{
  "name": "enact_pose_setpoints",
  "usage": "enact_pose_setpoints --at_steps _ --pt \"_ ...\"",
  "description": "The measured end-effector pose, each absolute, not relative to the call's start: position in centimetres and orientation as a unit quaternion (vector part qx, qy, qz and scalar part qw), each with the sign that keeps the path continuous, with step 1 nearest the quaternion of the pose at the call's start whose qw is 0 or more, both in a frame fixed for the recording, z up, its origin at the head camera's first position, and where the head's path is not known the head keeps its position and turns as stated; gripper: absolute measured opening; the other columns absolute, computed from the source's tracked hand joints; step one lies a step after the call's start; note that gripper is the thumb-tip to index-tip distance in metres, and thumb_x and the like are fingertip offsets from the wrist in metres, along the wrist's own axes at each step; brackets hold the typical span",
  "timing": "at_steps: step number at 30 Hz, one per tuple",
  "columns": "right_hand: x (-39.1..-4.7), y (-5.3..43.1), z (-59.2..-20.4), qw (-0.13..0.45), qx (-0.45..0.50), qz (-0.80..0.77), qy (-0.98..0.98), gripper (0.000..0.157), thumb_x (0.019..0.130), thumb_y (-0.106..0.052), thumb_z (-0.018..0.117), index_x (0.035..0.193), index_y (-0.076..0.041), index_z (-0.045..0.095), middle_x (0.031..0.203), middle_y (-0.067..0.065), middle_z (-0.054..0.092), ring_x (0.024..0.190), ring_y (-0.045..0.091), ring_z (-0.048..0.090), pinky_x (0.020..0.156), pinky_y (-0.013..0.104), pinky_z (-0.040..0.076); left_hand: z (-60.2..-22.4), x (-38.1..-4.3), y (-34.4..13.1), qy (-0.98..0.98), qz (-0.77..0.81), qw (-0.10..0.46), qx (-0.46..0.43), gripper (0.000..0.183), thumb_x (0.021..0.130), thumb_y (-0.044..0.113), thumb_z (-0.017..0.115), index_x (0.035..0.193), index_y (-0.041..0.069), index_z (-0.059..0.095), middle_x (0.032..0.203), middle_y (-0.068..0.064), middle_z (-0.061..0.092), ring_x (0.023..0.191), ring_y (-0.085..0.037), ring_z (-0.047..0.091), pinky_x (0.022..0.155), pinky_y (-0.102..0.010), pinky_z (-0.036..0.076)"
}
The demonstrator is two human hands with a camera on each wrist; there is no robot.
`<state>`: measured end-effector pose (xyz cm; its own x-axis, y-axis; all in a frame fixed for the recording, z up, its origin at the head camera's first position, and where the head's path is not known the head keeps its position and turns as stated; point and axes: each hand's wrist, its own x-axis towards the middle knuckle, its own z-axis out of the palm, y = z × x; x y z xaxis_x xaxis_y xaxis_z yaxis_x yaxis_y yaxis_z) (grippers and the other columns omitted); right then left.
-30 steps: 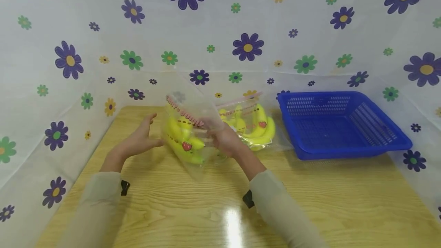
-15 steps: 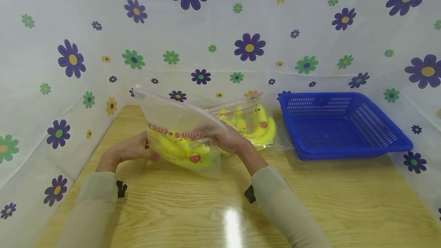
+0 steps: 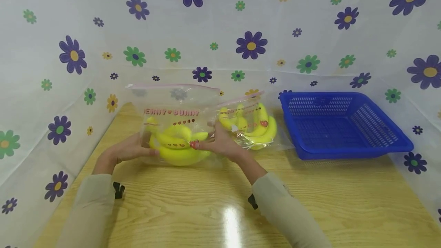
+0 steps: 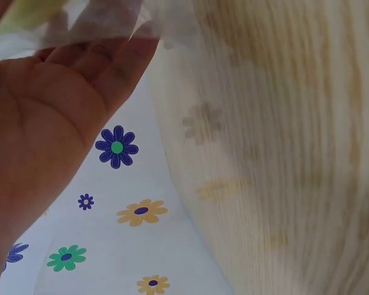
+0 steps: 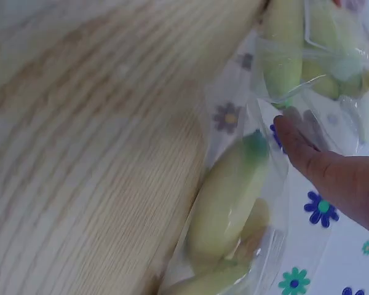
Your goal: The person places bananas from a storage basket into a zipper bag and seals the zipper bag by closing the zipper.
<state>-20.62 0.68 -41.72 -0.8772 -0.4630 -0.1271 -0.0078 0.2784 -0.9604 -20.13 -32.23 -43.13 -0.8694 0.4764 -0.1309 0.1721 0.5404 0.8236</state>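
A clear zip bag [image 3: 172, 98] with pink lettering stands upright on the table, with several yellow bananas [image 3: 180, 156] inside. My left hand [image 3: 125, 150] holds its left side, thumb in front and fingers behind the plastic. In the left wrist view the palm [image 4: 43, 117] faces the bag's edge. My right hand [image 3: 224, 142] grips the right side, its thumb over the printed strawberry. Just right of that hand is a second zip bag [image 3: 255, 125] of bananas. The right wrist view has the right hand [image 5: 341, 175] between the two bags.
A blue plastic basket [image 3: 344, 150] with slotted walls stands at the right of the wooden table [image 3: 193, 206]. A white curtain [image 3: 151, 18] printed with flowers encloses the back and sides.
The held bag has turned from tilted to upright, its front now facing me. My left hand has gone from beside the bag to gripping its left side. The second bag and basket stay put.
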Motion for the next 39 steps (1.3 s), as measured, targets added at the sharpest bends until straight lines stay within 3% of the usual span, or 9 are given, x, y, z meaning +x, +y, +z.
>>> enact_pose_setpoints --at_steps 4,8,13,20,24,27,31,34,39 --pt "-19.8 -0.4 -42.3 0.181 -0.133 -0.583 0.781 0.103 0.084 -0.025 0.081 0.157 -0.006 0.011 0.13 0.022 0.054 0.101 0.028 0.062 0.082 0.04 0.055 -43.3 -20.2 -32.3 0.867 0.428 0.159 0.2 0.069 0.097 0.027 0.065 0.147 -0.001 0.027 0.141 -0.024 0.045 0.127 -0.037 0.049 0.102 -0.047 0.045" --pt "-19.5 -1.3 -42.9 0.166 -0.08 -0.595 0.782 0.105 0.085 -0.031 0.079 0.157 -0.006 0.008 0.144 0.025 0.043 0.116 0.032 0.056 0.095 0.043 0.051 -43.7 -20.2 -31.9 0.867 0.429 0.152 0.201 0.041 0.1 0.018 0.06 0.128 -0.007 0.042 0.113 -0.019 0.058 0.101 -0.023 0.054 0.086 -0.03 0.047" --pt "-19.6 -2.2 -43.4 0.158 -0.062 -0.599 0.782 0.106 0.087 -0.031 0.078 0.158 -0.006 0.003 0.146 0.029 0.04 0.133 0.039 0.045 0.107 0.048 0.043 -43.8 -20.0 -32.0 0.885 0.412 0.145 0.161 0.031 0.102 0.016 0.056 0.114 -0.008 0.04 0.094 -0.015 0.052 0.083 -0.021 0.047 0.072 -0.03 0.043" --pt "-20.7 -3.8 -43.7 0.128 -0.101 -0.561 0.812 0.116 0.081 -0.019 0.082 0.159 -0.009 -0.002 0.153 0.027 0.036 0.137 0.037 0.044 0.109 0.044 0.042 -43.6 -20.3 -32.9 0.904 0.401 0.133 0.064 0.081 0.103 0.042 0.05 0.148 -0.01 0.007 0.13 -0.039 0.053 0.121 -0.044 0.054 0.099 -0.053 0.044" --pt "-21.3 -4.8 -43.7 0.11 -0.091 -0.518 0.843 0.112 0.081 -0.009 0.08 0.159 -0.011 0.0 0.125 0.029 0.06 0.101 0.033 0.065 0.08 0.037 0.056 -43.6 -20.6 -33.2 0.905 0.401 0.136 0.038 0.088 0.101 0.06 0.035 0.15 -0.007 0.008 0.133 -0.038 0.051 0.124 -0.047 0.053 0.104 -0.062 0.039" --pt "-21.9 -5.3 -43.9 0.082 -0.084 -0.484 0.867 0.11 0.081 -0.004 0.079 0.16 -0.012 0.003 0.12 0.03 0.059 0.09 0.034 0.063 0.069 0.035 0.055 -43.7 -21.2 -33.2 0.907 0.397 0.139 0.025 0.09 0.099 0.066 0.026 0.148 -0.008 0.012 0.135 -0.04 0.048 0.127 -0.05 0.049 0.108 -0.064 0.033" --pt "-22.6 -5.8 -44.6 0.052 -0.106 -0.386 0.915 0.105 0.086 -0.012 0.077 0.161 -0.023 0.004 0.156 0.029 0.023 0.122 0.043 0.054 0.087 0.041 0.055 -44.1 -22.2 -32.9 0.926 0.365 0.099 -0.004 0.091 0.101 0.061 0.031 0.151 -0.008 -0.002 0.144 -0.048 0.025 0.134 -0.06 0.029 0.109 -0.069 0.025" --pt "-22.9 -6.2 -45.1 0.058 -0.145 -0.266 0.951 0.09 0.096 -0.021 0.064 0.161 -0.031 0.003 0.165 0.018 0.0 0.135 0.044 0.042 0.1 0.048 0.049 -44.0 -22.8 -32.1 0.951 0.309 0.018 -0.019 0.087 0.103 0.047 0.044 0.154 0.001 -0.009 0.15 -0.044 0.007 0.137 -0.063 0.014 0.109 -0.073 0.019" --pt "-22.7 -6.5 -45.3 0.112 -0.181 -0.195 0.957 0.071 0.104 -0.03 0.04 0.16 -0.033 -0.004 0.167 0.011 -0.002 0.147 0.042 0.022 0.116 0.053 0.03 -43.6 -23.3 -30.3 0.985 0.166 -0.021 0.051 0.078 0.104 0.045 0.042 0.159 0.006 0.003 0.159 -0.033 -0.008 0.142 -0.06 0.005 0.11 -0.073 0.015"
